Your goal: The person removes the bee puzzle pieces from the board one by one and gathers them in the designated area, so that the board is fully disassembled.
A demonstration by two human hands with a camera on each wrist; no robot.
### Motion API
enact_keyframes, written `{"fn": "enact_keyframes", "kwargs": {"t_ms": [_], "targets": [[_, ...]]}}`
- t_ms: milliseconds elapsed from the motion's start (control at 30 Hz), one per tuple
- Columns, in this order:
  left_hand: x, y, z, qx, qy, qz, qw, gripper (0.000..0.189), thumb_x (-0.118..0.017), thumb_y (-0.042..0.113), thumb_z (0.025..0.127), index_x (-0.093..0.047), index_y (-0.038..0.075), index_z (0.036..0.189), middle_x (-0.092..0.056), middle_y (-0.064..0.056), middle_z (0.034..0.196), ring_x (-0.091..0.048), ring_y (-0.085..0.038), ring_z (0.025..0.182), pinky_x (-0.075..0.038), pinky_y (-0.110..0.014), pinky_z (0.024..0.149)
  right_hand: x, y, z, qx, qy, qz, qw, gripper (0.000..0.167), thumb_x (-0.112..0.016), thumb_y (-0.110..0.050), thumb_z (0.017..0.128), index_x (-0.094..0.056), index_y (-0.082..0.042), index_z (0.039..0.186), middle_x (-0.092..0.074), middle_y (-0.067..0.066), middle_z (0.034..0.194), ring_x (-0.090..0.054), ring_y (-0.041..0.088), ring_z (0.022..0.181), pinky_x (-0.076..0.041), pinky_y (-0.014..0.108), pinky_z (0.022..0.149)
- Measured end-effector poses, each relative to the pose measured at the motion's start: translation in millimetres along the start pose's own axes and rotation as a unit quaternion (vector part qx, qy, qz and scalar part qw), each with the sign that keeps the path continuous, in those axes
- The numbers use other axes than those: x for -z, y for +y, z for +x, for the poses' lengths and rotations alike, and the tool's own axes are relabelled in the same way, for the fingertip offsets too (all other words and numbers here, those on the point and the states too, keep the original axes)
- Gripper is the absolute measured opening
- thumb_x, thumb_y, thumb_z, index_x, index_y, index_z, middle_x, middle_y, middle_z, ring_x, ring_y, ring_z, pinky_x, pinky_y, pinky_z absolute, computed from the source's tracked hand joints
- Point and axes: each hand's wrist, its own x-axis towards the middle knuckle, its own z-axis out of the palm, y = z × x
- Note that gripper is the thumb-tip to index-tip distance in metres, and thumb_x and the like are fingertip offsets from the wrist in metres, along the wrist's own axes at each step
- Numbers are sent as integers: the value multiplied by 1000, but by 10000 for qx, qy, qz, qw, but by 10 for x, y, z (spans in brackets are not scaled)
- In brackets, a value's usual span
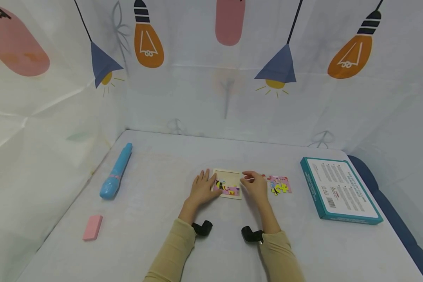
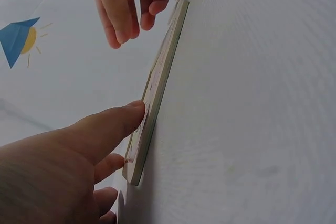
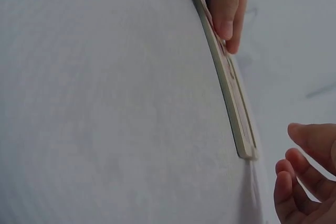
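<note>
A small wooden puzzle tray (image 1: 229,171) lies flat on the table, its lower part filled with pink, yellow and black picture pieces (image 1: 229,189). The upper part shows bare wood. My left hand (image 1: 201,190) rests at the tray's left side with fingers spread, the thumb (image 2: 118,121) touching its face in the left wrist view. At the tray's right edge hovers my right hand (image 1: 258,190), fingers loosely bent. In the right wrist view its thumb (image 3: 315,140) and fingers stand apart with nothing between them. Loose puzzle pieces (image 1: 280,185) lie just right of this hand.
A teal and white box (image 1: 342,190) lies at the right of the table (image 1: 144,243). On the left are a blue microphone-shaped object (image 1: 116,172) and a pink block (image 1: 92,228). A white sheet with printed lamps (image 1: 197,98) hangs behind.
</note>
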Motion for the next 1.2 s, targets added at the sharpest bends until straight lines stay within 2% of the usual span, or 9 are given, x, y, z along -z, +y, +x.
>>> {"fn": "enact_keyframes", "kwargs": {"t_ms": [300,467,567,733,833,900,1000,1133,1200], "targets": [[3,-14,0,72,-66,122,9999,77,-60,47,84,-35,3,142,-22,-21,149,-14,-37,139,-12,-48,111,-202,-120,-23,611,-458,-275,9967,22,-67,-10,80,-68,-4,102,-65,9,88,-60,22,82,-48,36,74],[10,-23,1,67,-122,113,9998,77,-58,47,84,-34,2,142,-21,-20,150,-12,-37,139,-11,-48,111,-293,-172,-33,1103,-684,-523,9902,22,-68,-11,81,-68,-3,101,-65,9,87,-60,22,79,-47,37,71],[17,-27,-4,17,-94,85,9999,76,-58,45,85,-35,1,141,-22,-20,150,-12,-38,139,-12,-50,111,-361,-196,-19,1364,-727,-922,9837,22,-65,-12,82,-68,-3,102,-66,10,88,-61,24,80,-47,40,71],[24,-25,-17,-62,-92,202,9997,67,-53,39,89,-35,1,141,-23,-21,149,-13,-39,139,-13,-50,110,-457,-233,-18,1403,-775,-1807,9704,28,-65,-22,82,-69,-8,106,-63,14,97,-58,32,91,-44,48,75],[21,-21,-16,-70,-115,292,9995,64,-52,37,91,-35,1,141,-23,-20,149,-13,-38,139,-13,-50,110,-493,-240,-21,1276,-818,-2010,9678,30,-69,-24,79,-68,-9,105,-60,14,97,-55,32,94,-43,48,76],[21,-16,-9,-63,-139,332,9993,64,-52,38,91,-34,2,142,-23,-20,149,-13,-38,139,-13,-50,110,-505,-245,-17,1199,-823,-1877,9714,27,-71,-20,78,-66,-9,102,-59,13,96,-54,30,93,-42,47,77],[25,-7,-6,-77,-137,320,9994,64,-52,37,91,-34,2,142,-23,-20,149,-13,-38,139,-13,-50,110,-503,-258,-15,1211,-774,-1393,9798,22,-71,-11,76,-62,-8,96,-62,11,92,-56,25,82,-43,44,75],[39,9,-16,-76,-140,246,9996,63,-52,36,91,-35,2,141,-23,-21,149,-13,-38,139,-13,-51,110,-483,-271,-25,1248,-802,-689,9865,14,-66,-5,79,-59,-6,91,-66,11,87,-58,19,70,-46,38,67],[43,15,-21,-65,-145,216,9996,63,-52,36,91,-35,2,141,-23,-21,149,-13,-38,139,-13,-51,110,-474,-267,-31,1147,-788,-421,9894,12,-64,-5,81,-59,-6,92,-65,11,87,-58,19,71,-46,36,66]]}}
